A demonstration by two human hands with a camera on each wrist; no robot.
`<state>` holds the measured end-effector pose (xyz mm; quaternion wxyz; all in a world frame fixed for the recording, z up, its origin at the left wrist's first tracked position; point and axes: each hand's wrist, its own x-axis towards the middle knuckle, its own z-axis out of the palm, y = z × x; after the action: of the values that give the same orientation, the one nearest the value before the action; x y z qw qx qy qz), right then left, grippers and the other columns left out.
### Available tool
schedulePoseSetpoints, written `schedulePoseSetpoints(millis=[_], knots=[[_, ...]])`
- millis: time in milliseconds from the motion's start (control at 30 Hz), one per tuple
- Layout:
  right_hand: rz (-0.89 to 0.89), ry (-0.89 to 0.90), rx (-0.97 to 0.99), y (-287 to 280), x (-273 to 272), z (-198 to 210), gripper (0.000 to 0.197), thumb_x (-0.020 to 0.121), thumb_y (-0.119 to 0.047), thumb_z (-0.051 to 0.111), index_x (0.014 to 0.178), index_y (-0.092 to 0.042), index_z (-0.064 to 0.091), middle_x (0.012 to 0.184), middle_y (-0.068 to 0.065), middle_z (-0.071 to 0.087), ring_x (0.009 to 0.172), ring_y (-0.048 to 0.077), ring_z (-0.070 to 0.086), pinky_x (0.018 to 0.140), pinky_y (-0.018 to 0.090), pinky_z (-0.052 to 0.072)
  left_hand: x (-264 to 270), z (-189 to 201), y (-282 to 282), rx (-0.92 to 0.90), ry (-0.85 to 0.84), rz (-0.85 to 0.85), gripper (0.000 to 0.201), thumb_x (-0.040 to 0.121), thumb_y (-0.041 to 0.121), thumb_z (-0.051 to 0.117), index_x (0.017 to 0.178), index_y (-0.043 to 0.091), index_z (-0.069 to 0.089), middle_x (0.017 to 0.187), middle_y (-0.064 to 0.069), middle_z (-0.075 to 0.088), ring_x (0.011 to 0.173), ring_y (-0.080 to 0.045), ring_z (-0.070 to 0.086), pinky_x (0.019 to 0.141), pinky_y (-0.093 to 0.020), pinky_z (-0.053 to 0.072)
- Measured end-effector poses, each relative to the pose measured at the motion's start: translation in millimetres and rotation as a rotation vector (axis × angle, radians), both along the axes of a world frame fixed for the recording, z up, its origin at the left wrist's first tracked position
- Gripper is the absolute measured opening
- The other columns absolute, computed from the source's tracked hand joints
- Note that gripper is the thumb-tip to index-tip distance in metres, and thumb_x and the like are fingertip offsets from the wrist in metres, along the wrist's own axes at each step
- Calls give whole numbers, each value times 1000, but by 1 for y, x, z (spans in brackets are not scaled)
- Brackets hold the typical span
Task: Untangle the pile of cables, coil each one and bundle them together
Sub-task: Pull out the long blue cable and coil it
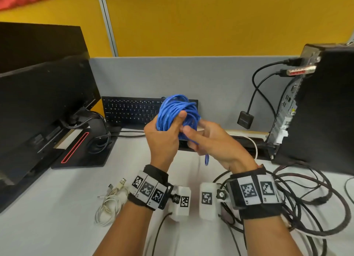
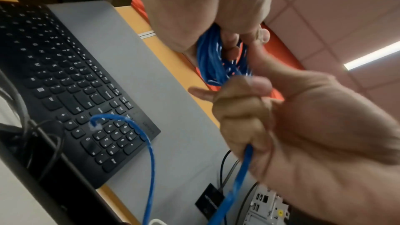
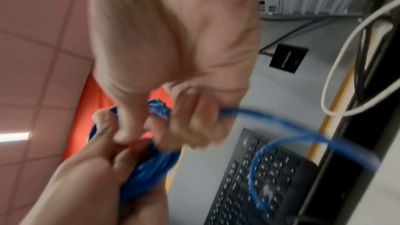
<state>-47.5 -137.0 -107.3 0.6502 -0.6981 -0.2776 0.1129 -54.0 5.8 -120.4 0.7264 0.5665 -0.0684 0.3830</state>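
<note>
A blue network cable coil (image 1: 176,110) is held up above the desk, in front of the keyboard. My left hand (image 1: 164,135) grips the coil from the left, its thumb pressed across the loops. My right hand (image 1: 210,140) is curled round the cable's loose tail (image 1: 206,159), which hangs below it with its plug end free. The left wrist view shows the coil (image 2: 208,57) under my left hand (image 2: 205,6) and the tail (image 2: 151,160) leaving my right fist (image 2: 303,126). The right wrist view is blurred; the coil (image 3: 147,168) sits in my left hand (image 3: 86,177).
A coiled white cable (image 1: 109,204) lies on the desk at the near left. A tangle of black cables (image 1: 306,198) spreads at the near right. A keyboard (image 1: 130,110) leans at the back, a monitor (image 1: 38,102) stands left, and a computer tower (image 1: 325,112) right.
</note>
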Motion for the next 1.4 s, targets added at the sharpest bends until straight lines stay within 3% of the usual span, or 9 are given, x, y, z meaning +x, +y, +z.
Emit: schedulePoseSetpoints(millis=[67, 167, 300, 533, 767, 900, 1133, 1267, 1400], knots=[[-143, -75, 8, 7, -1, 0, 19, 100, -34, 64, 107, -19, 73, 57, -9, 65, 52, 2, 56, 58, 20, 47, 0, 3, 2, -9, -9, -11, 19, 78, 39, 79, 72, 23, 72, 63, 6, 66, 59, -10, 60, 61, -25, 52], [-252, -214, -76, 10, -1, -2, 21, 100, -32, 63, 98, -21, 81, 89, 28, 72, 86, 24, 73, 87, 58, 54, 4, 6, 13, -153, 5, 13, 24, 83, 40, 79, 72, 21, 71, 59, 3, 61, 54, -12, 56, 59, -26, 51], [-195, -343, -100, 7, -6, 3, 22, 100, -22, 64, 91, -13, 82, 80, -8, 78, 67, -6, 66, 69, 18, 55, 7, 8, 26, -385, 80, 42, 25, 83, 36, 75, 84, 12, 67, 59, 3, 58, 51, -10, 53, 56, -26, 51], [-68, -394, -201, -8, -5, 10, 29, 102, -27, 61, 83, -14, 79, 51, -9, 54, 48, 4, 33, 51, 16, 31, 6, 13, 26, -551, 143, -146, 26, 90, 35, 72, 80, 14, 63, 56, 4, 47, 49, -10, 46, 63, -35, 52], [-137, -237, -253, -2, -3, 4, 28, 99, -18, 58, 123, -26, 71, 72, -5, 70, 56, -1, 57, 58, 15, 45, 0, 19, 10, -471, 157, -205, 31, 91, 28, 71, 60, 25, 67, 52, 8, 42, 47, -11, 44, 50, -24, 45], [-78, -122, -126, 6, -6, 8, 14, 88, -17, 55, 98, -19, 65, 66, -3, 60, 53, 4, 49, 50, 17, 40, -6, 18, -8, -325, 96, -161, 18, 82, 26, 74, 69, 15, 70, 57, -4, 49, 53, -22, 45, 51, -30, 41], [-289, -189, -70, 15, -8, 6, 39, 91, -60, 62, 101, -23, 69, 90, 22, 68, 81, 32, 66, 80, 52, 56, -7, 11, -15, -285, 69, -292, 18, 79, 33, 80, 76, 15, 76, 72, -2, 67, 71, -17, 67, 71, -31, 56], [-439, -359, -255, 10, 0, 3, 22, 103, -43, 53, 104, -23, 62, 87, -2, 68, 82, 11, 63, 71, 26, 54, -4, 5, -15, -158, 188, -214, 45, 84, 56, 69, 57, 22, 57, 55, 6, 46, 56, -11, 46, 69, -32, 44], [-547, -362, -142, 13, 2, 3, 13, 104, -28, 51, 106, -18, 58, 82, -7, 63, 71, 4, 60, 60, 18, 49, -2, 1, -15, -2, 266, -278, 51, 79, 75, 56, 63, 28, 68, 85, -7, 73, 81, -17, 68, 69, -29, 52]])
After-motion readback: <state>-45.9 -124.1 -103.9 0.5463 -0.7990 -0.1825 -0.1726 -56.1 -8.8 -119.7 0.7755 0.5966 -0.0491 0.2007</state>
